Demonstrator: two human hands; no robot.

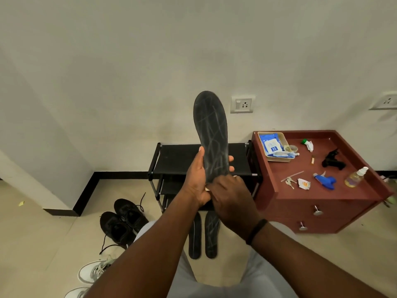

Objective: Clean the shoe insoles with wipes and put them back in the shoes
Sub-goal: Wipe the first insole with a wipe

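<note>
My left hand [198, 179] grips a dark insole [210, 130] by its lower part and holds it upright before the wall. At the insole's heel end my right hand [231, 198] presses a white wipe [207, 188], of which only a small edge shows. Two more dark insoles [203, 235] lie side by side on the floor between my knees. A pair of black laced shoes [122, 220] stands on the floor to the left. A blue pack of wipes [271, 145] lies in a tray on the red cabinet.
A black shoe rack [178, 158] stands against the wall behind the hands. The red drawer cabinet [322, 203] on the right carries spray bottles, keys, a tube and a beige tray [279, 159]. White sneakers [94, 272] lie at the lower left.
</note>
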